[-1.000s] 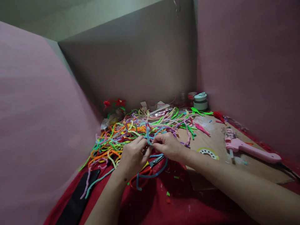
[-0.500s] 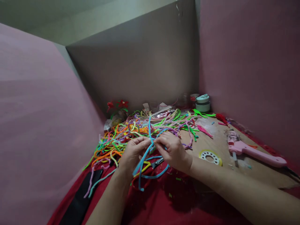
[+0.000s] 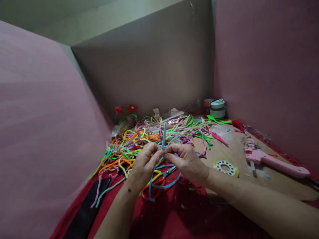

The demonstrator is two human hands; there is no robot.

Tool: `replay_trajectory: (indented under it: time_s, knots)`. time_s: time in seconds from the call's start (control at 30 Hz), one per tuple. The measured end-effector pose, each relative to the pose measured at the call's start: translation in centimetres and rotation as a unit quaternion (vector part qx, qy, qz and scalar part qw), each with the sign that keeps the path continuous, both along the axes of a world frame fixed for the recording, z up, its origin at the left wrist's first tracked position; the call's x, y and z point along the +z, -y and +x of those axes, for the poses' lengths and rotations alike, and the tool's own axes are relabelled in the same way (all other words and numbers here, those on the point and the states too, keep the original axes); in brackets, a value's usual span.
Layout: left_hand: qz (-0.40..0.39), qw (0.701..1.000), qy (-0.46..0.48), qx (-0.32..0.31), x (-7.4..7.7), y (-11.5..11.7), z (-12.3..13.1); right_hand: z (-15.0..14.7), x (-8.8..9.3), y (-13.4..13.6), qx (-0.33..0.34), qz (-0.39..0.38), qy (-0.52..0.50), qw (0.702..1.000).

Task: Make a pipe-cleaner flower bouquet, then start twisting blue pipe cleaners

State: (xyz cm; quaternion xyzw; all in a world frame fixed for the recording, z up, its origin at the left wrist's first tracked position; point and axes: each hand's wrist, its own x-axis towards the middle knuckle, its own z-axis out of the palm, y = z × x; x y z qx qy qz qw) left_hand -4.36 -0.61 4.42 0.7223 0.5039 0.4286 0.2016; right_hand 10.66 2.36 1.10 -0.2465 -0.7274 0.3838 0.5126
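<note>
Between my two hands is a light blue pipe cleaner [image 3: 163,135], one end standing up above my fingertips. My left hand [image 3: 147,162] pinches it from the left with thumb and forefinger. From the right, my right hand [image 3: 185,160] closes its fingertips on it at the same spot, so the hands nearly touch. Further blue lengths loop down under my hands; how they join is hidden. Scissors [image 3: 159,181] with yellow and red handles lie below, partly covered by my left hand. Behind the hands spreads a tangled heap of coloured pipe cleaners [image 3: 132,141].
On the cardboard [image 3: 211,152] at right lie a yellow-rimmed tape roll [image 3: 226,168] and a pink glue gun [image 3: 276,161]. A mint-coloured container [image 3: 217,109] stands at the back. Red flowers [image 3: 131,109] are at back left. A black flat object [image 3: 87,212] lies on the red cloth [image 3: 171,219].
My left hand has turned and drawn closer to the right fingertips. The blue end now stands shorter and leans slightly right; the strand that slanted down past the left hand has gone from sight there.
</note>
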Motion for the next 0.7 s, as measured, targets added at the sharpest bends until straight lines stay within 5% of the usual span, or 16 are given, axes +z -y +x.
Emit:
replay_trajectory:
  time_s: [0.1,0.17,0.37,0.6,0.7]
  knots:
    - [-0.124,0.986,0.113,-0.015,-0.9,-0.5,0.2,-0.2,-0.4,0.1,-0.101,0.116,0.038,0.987]
    - [-0.130,0.982,0.136,-0.013,-1.2,-0.8,0.1,-0.4,-0.6,-0.2,-0.092,0.094,0.034,0.991]
    - [-0.069,0.991,0.103,0.040,-0.9,-0.9,0.3,-0.6,-0.4,-1.2,0.080,-0.200,-0.060,0.975]
    - [0.152,0.981,-0.096,0.069,-1.9,-1.1,0.2,-0.5,-0.4,-1.4,0.042,-0.214,-0.067,0.974]
    - [0.160,0.978,-0.124,0.052,-2.0,-1.1,0.1,-0.5,-0.4,-1.3,0.039,-0.215,-0.074,0.973]
